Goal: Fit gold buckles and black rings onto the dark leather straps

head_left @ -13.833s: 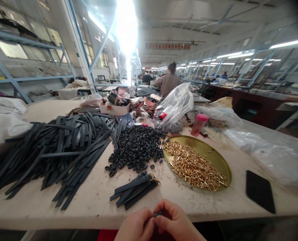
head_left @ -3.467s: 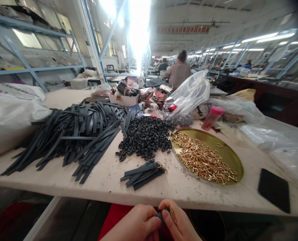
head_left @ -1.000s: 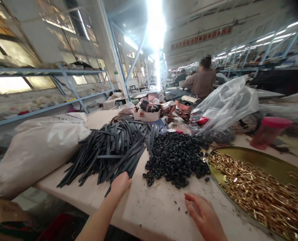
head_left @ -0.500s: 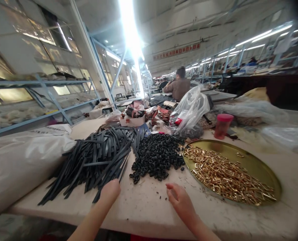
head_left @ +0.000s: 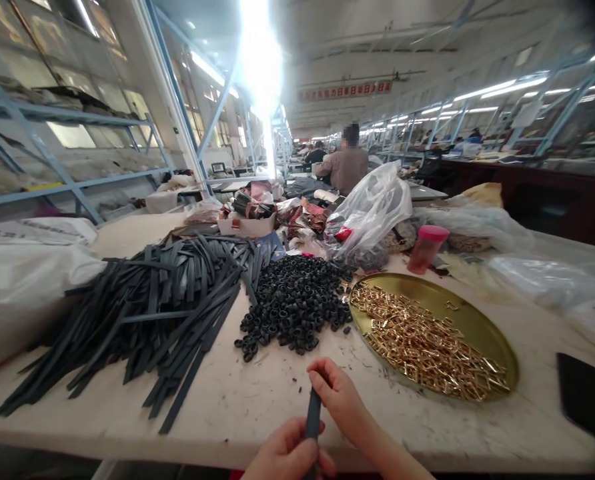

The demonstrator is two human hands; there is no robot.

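Observation:
A dark grey strap point(head_left: 313, 415) stretches between my two hands over the table's front edge. My left hand point(head_left: 291, 450) is closed round its lower part, thumb on top. At the strap's upper end, my right hand point(head_left: 333, 387) pinches it between thumb and fingers; whether anything else is in that pinch is hidden. Beyond my hands lies a heap of small black loops point(head_left: 297, 300). A pile of similar dark straps point(head_left: 177, 300) spreads to the left. On the right, a round gold tray point(head_left: 477, 310) holds many gold metal buckles point(head_left: 422, 340).
A red cup point(head_left: 426, 250) stands behind the tray, near a clear plastic bag point(head_left: 370, 213). A white sack point(head_left: 22, 293) lies at the left. At the right edge is a flat black object point(head_left: 587, 397). Another person point(head_left: 347, 163) sits farther back.
My left hand has come from the strap pile toward the middle and now holds one strap. My right hand has closed on that strap's upper end. The view has shifted slightly.

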